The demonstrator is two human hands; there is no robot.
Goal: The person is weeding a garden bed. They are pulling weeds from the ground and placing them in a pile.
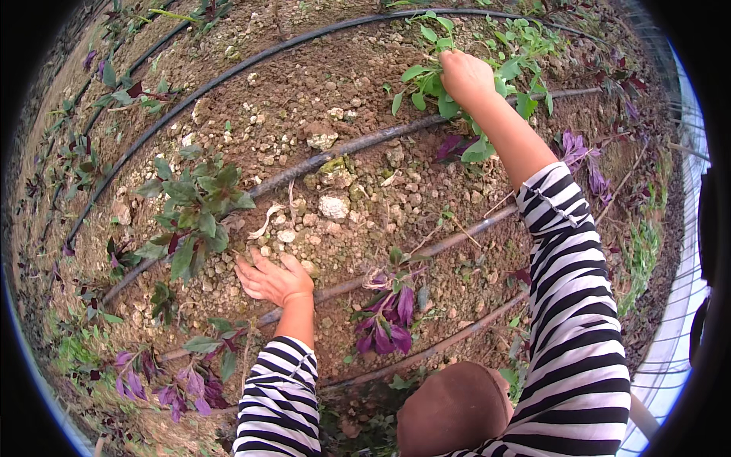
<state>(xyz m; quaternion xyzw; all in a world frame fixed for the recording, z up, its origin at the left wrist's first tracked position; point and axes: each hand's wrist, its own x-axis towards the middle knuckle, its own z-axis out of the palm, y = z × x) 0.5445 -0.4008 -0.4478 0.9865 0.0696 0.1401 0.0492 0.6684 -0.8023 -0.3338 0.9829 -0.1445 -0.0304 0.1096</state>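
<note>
My right hand (pixel 467 75) is closed around a green leafy plant (pixel 421 85) at the upper right of the head view. Its leaves stick out past the fist and hang below it; where the stems enter the soil is hidden. Pressed on the crumbly soil (pixel 365 80), my left hand (pixel 275 280) lies palm down with its fingers somewhat apart and holds nothing. Just beyond those fingers grows a bushy plant (pixel 197 208) with dark green leaves. More of the light green leafy growth (pixel 528 43) stands right beside my right hand.
Black drip irrigation pipes (pixel 365 140) run across the bed, another pipe (pixel 445 245) passing nearer me. Purple-leaved plants (pixel 388 325) grow close by, others (pixel 185 388) at lower left. Pale stones (pixel 334 207) dot the soil. A rounded brown shape (pixel 454 405), possibly my knee, is at the bottom.
</note>
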